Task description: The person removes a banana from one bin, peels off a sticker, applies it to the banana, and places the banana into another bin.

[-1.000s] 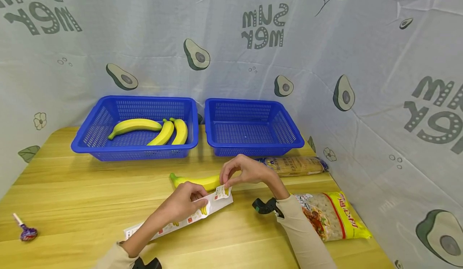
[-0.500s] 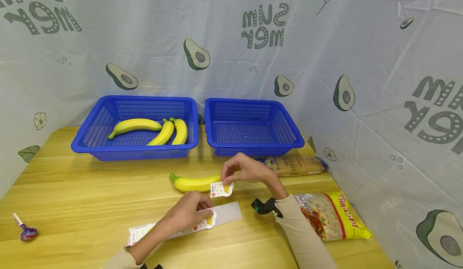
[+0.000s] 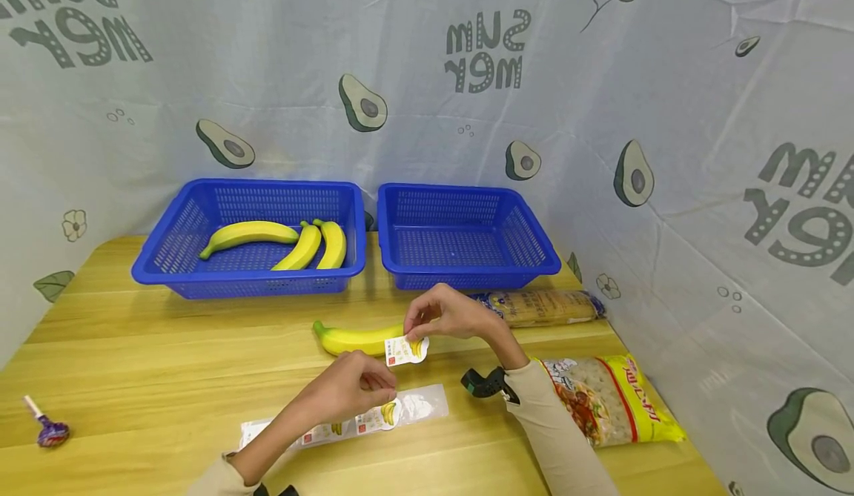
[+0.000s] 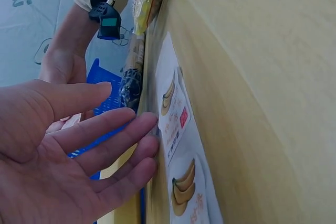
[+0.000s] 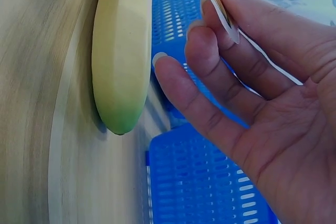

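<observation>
A yellow banana (image 3: 353,339) (image 5: 122,51) lies on the wooden table (image 3: 167,362) in front of the baskets. My right hand (image 3: 415,327) pinches a small white banana sticker (image 3: 407,350) (image 5: 220,6) between thumb and forefinger, right at the banana's near end. A long strip of sticker backing (image 3: 347,425) (image 4: 176,124) with more banana stickers lies flat nearer to me. My left hand (image 3: 376,392) (image 4: 142,129) hovers over that strip with straight, relaxed fingers, whose tips are at the strip's edge.
At the back stand two blue baskets: the left basket (image 3: 248,282) holds three bananas, the right basket (image 3: 467,279) holds nothing. A noodle packet (image 3: 543,305) and a pasta bag (image 3: 610,399) lie at the right. A lollipop (image 3: 47,429) lies far left. Printed cloth walls the table in.
My right hand has peeled one sticker off the strip and carried it to the banana. The strip has dropped flat, and my left hand has eased off it.
</observation>
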A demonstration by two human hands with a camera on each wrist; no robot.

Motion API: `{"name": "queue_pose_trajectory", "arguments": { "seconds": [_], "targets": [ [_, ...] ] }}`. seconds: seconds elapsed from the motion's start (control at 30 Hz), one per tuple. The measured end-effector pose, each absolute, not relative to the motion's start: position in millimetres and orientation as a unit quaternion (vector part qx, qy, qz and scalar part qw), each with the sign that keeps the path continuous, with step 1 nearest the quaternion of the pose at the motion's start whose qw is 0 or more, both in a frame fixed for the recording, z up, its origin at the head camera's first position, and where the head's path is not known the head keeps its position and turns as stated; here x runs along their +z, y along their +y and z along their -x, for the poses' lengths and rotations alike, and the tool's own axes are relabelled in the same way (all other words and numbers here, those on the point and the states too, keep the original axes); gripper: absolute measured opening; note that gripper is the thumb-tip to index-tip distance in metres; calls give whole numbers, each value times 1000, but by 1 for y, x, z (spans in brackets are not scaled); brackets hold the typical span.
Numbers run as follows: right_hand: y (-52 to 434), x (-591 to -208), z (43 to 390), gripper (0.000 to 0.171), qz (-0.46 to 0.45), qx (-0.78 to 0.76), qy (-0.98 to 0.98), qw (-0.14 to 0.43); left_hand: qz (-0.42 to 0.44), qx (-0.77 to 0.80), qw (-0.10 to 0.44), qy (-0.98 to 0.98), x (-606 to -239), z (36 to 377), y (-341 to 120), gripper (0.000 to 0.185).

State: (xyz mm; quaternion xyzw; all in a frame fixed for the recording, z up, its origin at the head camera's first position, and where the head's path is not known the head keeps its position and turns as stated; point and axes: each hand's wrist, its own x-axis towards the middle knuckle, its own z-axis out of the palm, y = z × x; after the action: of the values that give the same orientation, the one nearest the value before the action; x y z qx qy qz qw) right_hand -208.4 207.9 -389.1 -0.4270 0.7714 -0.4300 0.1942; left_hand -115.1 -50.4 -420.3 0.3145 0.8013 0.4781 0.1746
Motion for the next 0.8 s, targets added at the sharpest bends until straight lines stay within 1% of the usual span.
{"name": "queue_pose_trajectory", "arguments": {
  "seconds": [0.23, 0.43, 0.57, 0.7, 0.8],
  "targets": [
    [207, -388, 207, 8, 423, -434, 771, 194, -305, 473, 181, 807, -414, 116, -56, 11],
    [201, -385, 205, 2, 418, -445, 770, 185, -266, 486, 179, 813, -394, 118, -66, 15],
    [194, -387, 206, 4, 418, -458, 766, 171, -211, 515, 145, 818, -386, 122, -70, 15],
    [187, -391, 211, 4, 425, -465, 760, 163, -165, 539, 105, 819, -389, 129, -71, 13],
    [182, -394, 214, 2, 427, -463, 760, 162, -138, 537, 92, 827, -392, 133, -71, 13]
  ]
}}
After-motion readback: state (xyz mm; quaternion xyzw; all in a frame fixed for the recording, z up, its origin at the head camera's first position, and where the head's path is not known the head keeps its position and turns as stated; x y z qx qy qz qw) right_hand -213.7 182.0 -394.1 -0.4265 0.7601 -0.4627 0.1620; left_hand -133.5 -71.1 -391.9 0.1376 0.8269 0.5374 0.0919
